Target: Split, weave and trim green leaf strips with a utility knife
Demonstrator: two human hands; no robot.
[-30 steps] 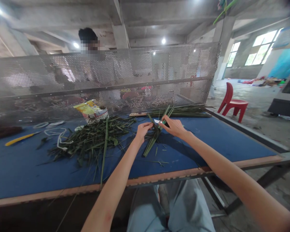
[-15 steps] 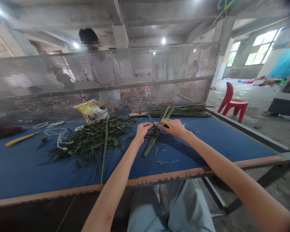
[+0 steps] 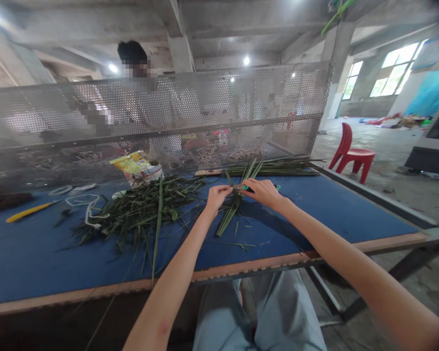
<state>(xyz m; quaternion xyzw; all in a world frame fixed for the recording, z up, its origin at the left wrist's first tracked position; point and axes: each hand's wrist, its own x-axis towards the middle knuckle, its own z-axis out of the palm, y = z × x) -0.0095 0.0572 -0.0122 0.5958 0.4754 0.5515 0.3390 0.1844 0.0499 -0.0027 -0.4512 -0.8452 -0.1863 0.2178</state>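
Right hand (image 3: 263, 191) slid inward, leaf bundle (image 3: 231, 212) just beside left fingers (image 3: 223, 189)

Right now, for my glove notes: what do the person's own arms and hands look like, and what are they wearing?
The left arm and right arm are bare, no sleeves; the left hand and right hand show no gloves or rings. The left forearm has a small reddish mark. Pale grey-blue trousers show below.

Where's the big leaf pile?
In the head view, the big leaf pile lies on the blue table, left of the left hand, in front of the yellow packet.
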